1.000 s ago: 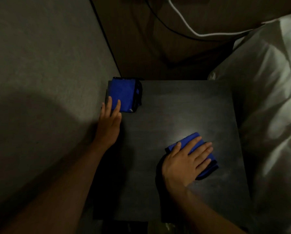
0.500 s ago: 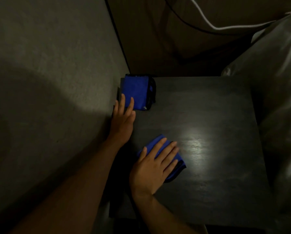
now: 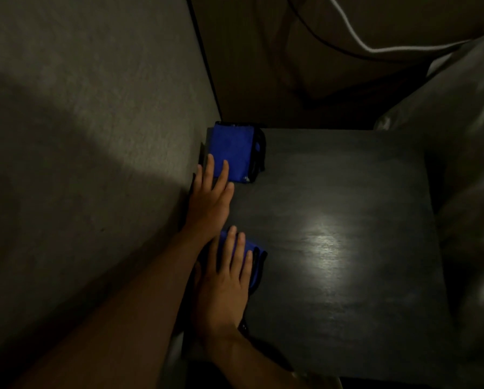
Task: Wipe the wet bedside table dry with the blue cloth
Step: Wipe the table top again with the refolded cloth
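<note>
The counter [image 3: 347, 220] looks like dark wood with a fine grain and a satin finish; a pale sheen glints off it right of the blue cloth [image 3: 252, 248]. That cloth is soft matt fabric with a dark edge. At the counter's far left corner sits a folded blue fabric item [image 3: 229, 153], matt, with black trim. The wall [image 3: 95, 108] left of the counter looks rough and matt. The bedding [image 3: 465, 136] right of it is smooth, faintly lustrous cloth.

2 blue cloths [image 3: 253, 255] [image 3: 229, 153], 1 table [image 3: 347, 206], 2 hands [image 3: 210, 200] [image 3: 224, 290]
</note>
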`<action>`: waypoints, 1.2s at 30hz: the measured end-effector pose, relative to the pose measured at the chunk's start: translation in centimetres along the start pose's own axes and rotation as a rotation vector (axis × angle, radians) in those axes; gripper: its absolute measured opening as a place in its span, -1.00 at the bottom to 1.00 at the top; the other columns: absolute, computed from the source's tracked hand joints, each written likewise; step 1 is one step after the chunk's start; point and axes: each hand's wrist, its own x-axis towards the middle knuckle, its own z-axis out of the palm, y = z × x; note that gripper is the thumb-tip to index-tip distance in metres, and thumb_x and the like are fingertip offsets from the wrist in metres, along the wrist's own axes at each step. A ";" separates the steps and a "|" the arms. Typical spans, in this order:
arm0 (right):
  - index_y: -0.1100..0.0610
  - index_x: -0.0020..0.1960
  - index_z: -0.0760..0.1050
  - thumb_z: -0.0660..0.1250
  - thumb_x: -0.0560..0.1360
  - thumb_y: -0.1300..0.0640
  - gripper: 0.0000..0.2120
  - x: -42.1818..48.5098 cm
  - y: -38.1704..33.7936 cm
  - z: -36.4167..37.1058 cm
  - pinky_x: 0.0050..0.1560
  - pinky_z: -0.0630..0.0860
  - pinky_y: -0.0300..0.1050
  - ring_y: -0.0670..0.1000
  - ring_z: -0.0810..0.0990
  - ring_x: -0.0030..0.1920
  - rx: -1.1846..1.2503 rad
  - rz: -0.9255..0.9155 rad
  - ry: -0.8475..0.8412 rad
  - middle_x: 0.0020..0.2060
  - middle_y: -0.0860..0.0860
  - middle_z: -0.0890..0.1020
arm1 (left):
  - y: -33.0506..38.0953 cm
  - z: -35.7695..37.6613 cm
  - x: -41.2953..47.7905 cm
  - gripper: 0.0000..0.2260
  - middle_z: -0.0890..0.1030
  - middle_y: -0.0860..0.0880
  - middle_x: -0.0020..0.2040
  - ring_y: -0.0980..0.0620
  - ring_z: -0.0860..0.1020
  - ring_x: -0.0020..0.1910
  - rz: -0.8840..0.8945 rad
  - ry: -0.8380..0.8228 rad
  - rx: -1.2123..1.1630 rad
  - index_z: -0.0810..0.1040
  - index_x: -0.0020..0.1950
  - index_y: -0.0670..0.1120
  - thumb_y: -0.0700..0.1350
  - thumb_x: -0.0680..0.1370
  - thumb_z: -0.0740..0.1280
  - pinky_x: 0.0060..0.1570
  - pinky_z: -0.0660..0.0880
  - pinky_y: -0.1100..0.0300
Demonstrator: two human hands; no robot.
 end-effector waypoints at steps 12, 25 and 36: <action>-0.04 0.61 0.20 0.16 0.58 -0.18 -0.37 -1.6 6.5 -2.3 0.56 -0.10 0.11 0.09 0.08 0.62 -0.168 -0.576 -0.177 0.62 0.04 0.21 | 0.6 1.4 0.4 -0.34 -0.29 0.04 0.58 -0.11 -0.25 0.55 -0.274 0.014 -0.402 -0.22 0.56 0.17 0.33 0.56 -0.01 0.48 0.02 -0.22; -0.12 0.65 -0.04 0.05 0.65 -0.20 -0.38 -0.3 16.2 -6.9 0.58 -0.20 0.13 0.07 -0.18 0.64 -0.302 -0.960 -0.354 0.66 0.02 -0.03 | 0.8 0.6 0.2 -0.04 -0.32 -0.01 0.57 -0.17 -0.25 0.55 -0.277 -0.075 -0.342 -0.31 0.53 0.16 0.59 0.30 -0.04 0.49 -0.03 -0.23; -0.17 0.65 -0.06 0.09 0.66 -0.22 -0.37 1.0 23.4 -11.6 0.57 -0.27 0.12 0.05 -0.15 0.64 -0.358 -1.021 -0.417 0.65 -0.03 -0.04 | 1.6 -0.9 0.0 0.01 -0.38 0.05 0.55 -0.15 -0.26 0.54 -0.317 -0.135 -0.392 -0.30 0.54 0.18 0.53 0.30 0.17 0.48 -0.05 -0.19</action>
